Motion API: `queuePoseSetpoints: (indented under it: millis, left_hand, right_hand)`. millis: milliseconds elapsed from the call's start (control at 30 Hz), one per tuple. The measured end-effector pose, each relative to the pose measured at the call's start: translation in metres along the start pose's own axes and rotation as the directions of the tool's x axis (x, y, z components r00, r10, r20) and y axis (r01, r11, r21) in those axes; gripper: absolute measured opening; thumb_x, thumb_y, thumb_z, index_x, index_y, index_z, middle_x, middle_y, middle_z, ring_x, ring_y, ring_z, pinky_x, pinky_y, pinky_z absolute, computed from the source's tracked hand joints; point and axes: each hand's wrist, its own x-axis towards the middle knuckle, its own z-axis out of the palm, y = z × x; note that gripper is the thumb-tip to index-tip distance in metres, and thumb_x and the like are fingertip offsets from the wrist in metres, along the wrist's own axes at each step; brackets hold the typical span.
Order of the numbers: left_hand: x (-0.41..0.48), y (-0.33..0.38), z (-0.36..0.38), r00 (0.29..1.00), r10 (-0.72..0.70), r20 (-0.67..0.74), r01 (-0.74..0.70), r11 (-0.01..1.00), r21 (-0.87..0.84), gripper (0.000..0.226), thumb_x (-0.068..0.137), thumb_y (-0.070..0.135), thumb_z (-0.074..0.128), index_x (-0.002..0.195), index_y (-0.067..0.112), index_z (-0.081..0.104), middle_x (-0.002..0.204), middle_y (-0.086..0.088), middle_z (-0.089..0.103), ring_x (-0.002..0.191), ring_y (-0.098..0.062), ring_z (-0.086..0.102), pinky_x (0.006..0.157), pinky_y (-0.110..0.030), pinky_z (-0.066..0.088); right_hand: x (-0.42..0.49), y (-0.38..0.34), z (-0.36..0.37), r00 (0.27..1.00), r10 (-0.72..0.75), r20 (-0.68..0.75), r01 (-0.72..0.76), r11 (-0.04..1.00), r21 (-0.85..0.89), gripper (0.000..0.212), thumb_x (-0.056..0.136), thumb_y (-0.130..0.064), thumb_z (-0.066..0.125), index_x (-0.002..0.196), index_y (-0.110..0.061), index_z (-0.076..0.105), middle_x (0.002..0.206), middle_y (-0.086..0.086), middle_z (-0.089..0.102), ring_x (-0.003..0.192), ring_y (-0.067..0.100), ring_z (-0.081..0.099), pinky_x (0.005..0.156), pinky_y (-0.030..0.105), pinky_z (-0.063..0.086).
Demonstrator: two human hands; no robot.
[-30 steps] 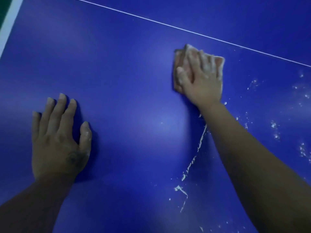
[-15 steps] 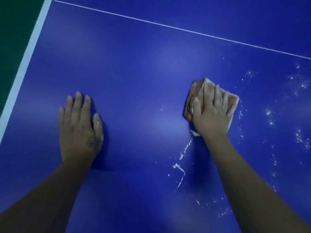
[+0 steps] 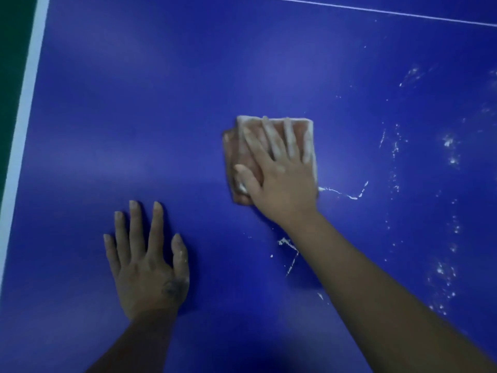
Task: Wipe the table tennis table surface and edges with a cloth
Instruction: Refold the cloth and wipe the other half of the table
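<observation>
A blue table tennis table fills the view. A folded pinkish cloth, smeared with white residue, lies flat on it near the middle. My right hand presses down on the cloth with straight, spread fingers, covering most of it. My left hand rests flat on the bare blue surface, lower left of the cloth, fingers straight and apart. White streaks trail to the right of the cloth, and more streaks show below my right wrist.
The table's white edge stripe runs down the left side, with dark green floor beyond it. A thin white line crosses the top right. White specks scatter over the right part of the surface.
My right hand has slid the cloth toward me and to the left across the table. My left hand stays flat on the surface. The view has shifted, showing more of the left edge.
</observation>
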Motion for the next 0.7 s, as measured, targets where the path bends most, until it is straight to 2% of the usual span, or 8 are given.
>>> queuePoseSetpoints:
  millis: [100,200,267,333,433,567,633,700]
  left_hand:
    - [0.002,-0.001,0.001,1.000,0.000,-0.018,0.000,1.000,-0.012,0.066,0.109,0.042,0.045,0.172,0.025,0.035,0.182,-0.005,0.020,0.170,-0.031,0.014,0.136,-0.060,0.011]
    - [0.001,0.002,0.000,1.000,-0.009,-0.015,0.009,1.000,-0.025,0.065,0.109,0.042,0.043,0.171,0.024,0.036,0.183,-0.004,0.019,0.170,-0.031,0.013,0.136,-0.060,0.011]
    - [0.002,0.003,-0.001,1.000,-0.021,-0.003,0.021,0.999,-0.033,0.065,0.109,0.042,0.043,0.171,0.024,0.036,0.183,-0.004,0.019,0.170,-0.030,0.012,0.136,-0.060,0.010]
    - [0.002,0.003,-0.003,1.000,-0.024,0.003,0.024,0.999,-0.042,0.065,0.109,0.042,0.043,0.171,0.023,0.037,0.182,-0.005,0.020,0.170,-0.030,0.012,0.136,-0.060,0.009]
    - [0.002,0.004,-0.003,1.000,-0.019,-0.001,0.019,0.999,-0.040,0.065,0.110,0.043,0.042,0.172,0.024,0.035,0.183,-0.004,0.019,0.170,-0.029,0.011,0.136,-0.059,0.009]
    - [0.002,-0.001,0.000,1.000,0.006,-0.005,-0.006,1.000,-0.021,0.064,0.111,0.044,0.041,0.173,0.026,0.033,0.183,-0.005,0.018,0.170,-0.029,0.010,0.136,-0.059,0.008]
    - [0.002,-0.001,0.001,1.000,0.014,-0.015,-0.015,1.000,-0.021,0.064,0.111,0.043,0.042,0.172,0.026,0.033,0.183,-0.006,0.019,0.170,-0.030,0.011,0.136,-0.060,0.009]
    - [0.002,0.001,0.000,1.000,0.003,-0.018,-0.004,1.000,-0.028,0.064,0.111,0.043,0.042,0.172,0.025,0.034,0.182,-0.006,0.019,0.170,-0.030,0.011,0.136,-0.059,0.009]
  right_hand:
    - [-0.018,0.059,-0.010,0.990,0.139,-0.019,-0.140,0.989,-0.050,0.066,0.108,-0.065,0.036,0.168,-0.038,0.031,0.177,-0.001,0.028,0.165,0.035,0.019,0.131,0.063,0.006]
    - [-0.029,0.101,-0.021,0.932,0.363,0.000,-0.362,0.930,-0.056,0.068,0.109,-0.061,0.029,0.171,-0.032,0.024,0.179,0.004,0.019,0.166,0.038,0.010,0.130,0.068,0.002]
    - [-0.024,0.099,-0.020,0.886,0.464,0.010,-0.463,0.885,-0.055,0.069,0.110,-0.060,0.023,0.172,-0.031,0.020,0.180,0.005,0.013,0.166,0.038,0.002,0.129,0.069,-0.001]
    - [-0.011,0.079,-0.017,0.868,0.497,0.011,-0.496,0.866,-0.063,0.069,0.110,-0.061,0.019,0.172,-0.032,0.016,0.181,0.006,0.008,0.167,0.038,-0.002,0.129,0.070,-0.002]
    - [0.005,0.032,-0.010,0.920,0.392,0.007,-0.392,0.919,-0.033,0.068,0.110,-0.062,0.020,0.172,-0.034,0.018,0.181,0.006,0.008,0.166,0.039,-0.003,0.129,0.067,-0.004]
    - [-0.029,-0.029,0.005,0.997,0.078,-0.014,-0.077,0.997,0.030,0.067,0.110,-0.060,0.034,0.170,-0.032,0.028,0.180,0.004,0.017,0.167,0.037,0.006,0.131,0.065,0.001]
    - [-0.058,-0.026,0.007,1.000,-0.023,-0.021,0.025,0.997,0.074,0.065,0.110,-0.060,0.040,0.168,-0.032,0.035,0.179,0.002,0.021,0.167,0.033,0.010,0.132,0.063,0.009]
    - [-0.081,0.002,0.003,0.999,-0.021,-0.027,0.022,0.998,0.057,0.065,0.109,-0.061,0.041,0.168,-0.035,0.035,0.178,-0.001,0.023,0.166,0.031,0.015,0.132,0.061,0.010]
